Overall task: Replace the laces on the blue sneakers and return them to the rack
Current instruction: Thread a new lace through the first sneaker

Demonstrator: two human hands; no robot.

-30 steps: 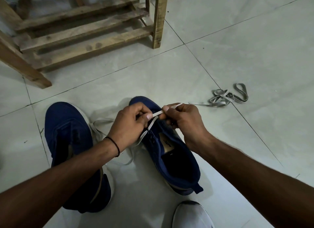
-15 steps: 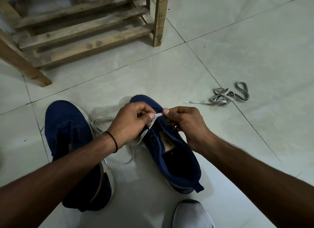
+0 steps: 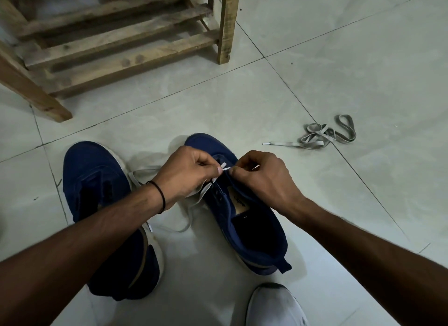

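Two blue sneakers stand on the tiled floor, the left sneaker (image 3: 97, 187) beside the right sneaker (image 3: 252, 231). Over the right sneaker's eyelets my left hand (image 3: 186, 174) pinches the white lace (image 3: 194, 199), whose tip shows between the two hands. My right hand (image 3: 264, 177) pinches the same lace at the sneaker's tongue edge. The lace trails down to the floor between the two sneakers. A second, grey lace (image 3: 324, 135) lies bundled on the floor to the right.
The wooden shoe rack (image 3: 116, 46) stands at the back left, its slats bare. A white shoe toe (image 3: 274, 306) shows at the bottom edge. Pale floor tiles stretch to the right beyond the loose lace.
Both hands have drawn closer together over the right sneaker's eyelets, and the lace tip that stuck out past my right hand now sits between the fingertips.
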